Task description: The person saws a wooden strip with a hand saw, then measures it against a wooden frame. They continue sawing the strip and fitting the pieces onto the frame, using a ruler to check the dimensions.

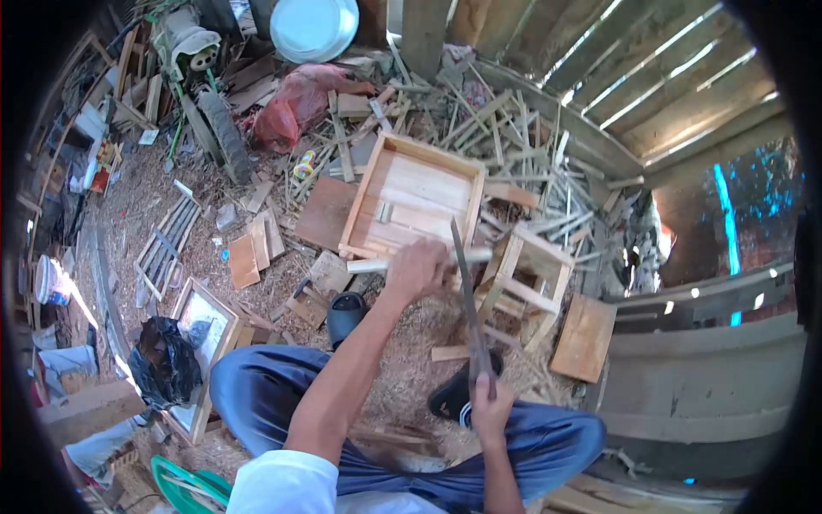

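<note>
My left hand (417, 271) is closed round a pale wooden stick (368, 266), which lies crosswise in front of me and shows at both sides of the fist. My right hand (491, 408) grips the lower end of a long, dark, narrow blade (469, 300). The blade points away from me and crosses the stick just right of my left hand; whether they touch is unclear. Beyond my left hand stands a shallow wooden tray (352, 218). To the right is a small open wooden frame (509, 257).
Wood scraps (548, 193) are heaped behind and right of the tray. A flat board (584, 337) lies at the right, near the plank wall (702, 94). A red bag (295, 107) and a wheel (224, 137) are at the back left. A black bag (167, 364) lies left of my knee.
</note>
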A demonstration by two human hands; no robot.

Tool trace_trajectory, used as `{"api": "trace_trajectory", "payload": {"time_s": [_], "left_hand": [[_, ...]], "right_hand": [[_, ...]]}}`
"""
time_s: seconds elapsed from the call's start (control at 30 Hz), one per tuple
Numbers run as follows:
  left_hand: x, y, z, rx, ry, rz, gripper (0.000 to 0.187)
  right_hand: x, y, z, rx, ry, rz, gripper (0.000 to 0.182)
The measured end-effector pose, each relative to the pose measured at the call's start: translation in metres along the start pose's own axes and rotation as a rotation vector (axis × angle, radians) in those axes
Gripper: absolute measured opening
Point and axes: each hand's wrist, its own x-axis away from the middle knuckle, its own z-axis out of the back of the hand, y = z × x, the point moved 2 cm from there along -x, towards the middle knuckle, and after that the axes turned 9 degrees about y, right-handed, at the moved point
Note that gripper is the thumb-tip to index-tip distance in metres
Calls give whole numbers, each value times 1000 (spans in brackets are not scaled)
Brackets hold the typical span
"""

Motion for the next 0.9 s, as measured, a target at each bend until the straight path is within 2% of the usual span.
{"api": "trace_trajectory", "payload": {"time_s": [0.03,0.1,0.17,0.2,0.23,0.33,0.43,0.47,0.53,0.57,0.67,0.7,0.73,0.77,0.8,0.9], "left_hand": [[4,-2,-3,-3,-25,-14,25],[-3,-1,-5,99,84,-40,24],[-5,-3,-12,96,94,-51,24],[-3,-7,-11,95,95,-61,23],[-3,-5,-6,92,94,-64,23],[-11,-2,-3,62,36,29,23],[1,-4,-7,34,68,9,23],[2,-3,-7,54,59,-2,23],[3,-1,-5,90,52,-14,23],[4,0,-4,88,46,-21,23],[-10,2,-1,38,25,-6,23],[-8,4,0,28,-40,45,24],[-5,3,1,12,-104,102,24],[2,0,-4,83,22,17,22],[12,-1,-6,79,4,28,22],[11,4,-4,101,65,3,20]], "right_hand": [[-9,-2,-8,-8,-27,-78,47],[-47,6,-37,96,-9,-77,42],[-71,-32,-41,108,-46,-55,45],[-71,-43,-43,122,-81,-41,47],[-60,-33,-37,155,-84,53,41],[-3,-5,0,2,-16,-19,29],[-14,5,-17,31,-21,-31,34],[-41,-5,-28,64,-37,9,35],[-81,-34,-51,115,-54,-42,38],[-73,-35,-48,110,-48,-48,38],[-31,-14,-18,128,-2,168,33],[-9,-13,1,49,-17,80,30],[-11,-12,1,50,-31,94,30],[-10,-10,2,56,-45,85,29],[1,-7,3,62,-48,51,29],[-67,-31,-48,65,-44,57,40]]}}
